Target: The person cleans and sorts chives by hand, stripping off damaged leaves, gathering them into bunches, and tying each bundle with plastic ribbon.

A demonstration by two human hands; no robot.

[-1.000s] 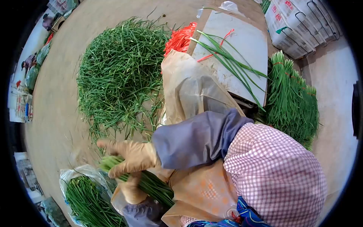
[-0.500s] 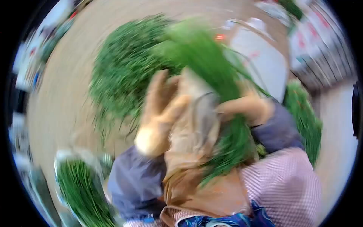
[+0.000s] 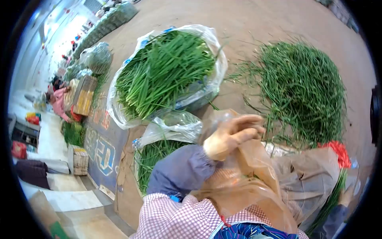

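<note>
My left hand (image 3: pixel 232 135) is above the brown plastic apron (image 3: pixel 258 163) on my lap, fingers stretched to the right and partly apart, with nothing visible in it. At the far right edge, my right hand (image 3: pixel 347 195) is beside a bunch of chives (image 3: pixel 337 190) and seems to grip it; its fingers are hard to make out. The bunch hangs down along the apron's right side. Beyond my left hand stands a clear plastic bag (image 3: pixel 221 65) filled with chives (image 3: pixel 163 71). A second bag of greens (image 3: pixel 159 155) is partly hidden behind my left sleeve.
A large heap of loose green leaves (image 3: pixel 304 91) lies on the brown floor (image 3: pixel 246 24) at right. Something red (image 3: pixel 338 153) is beside my right knee. On the left are crates (image 3: pixel 84 95), stacked bags (image 3: pixel 115 20) and a person in pink (image 3: pixel 59 101).
My view has swung left, so the leaf heap now appears at right and the filled bag in front. My right hand and the chives have moved to the far right, away from my left hand.
</note>
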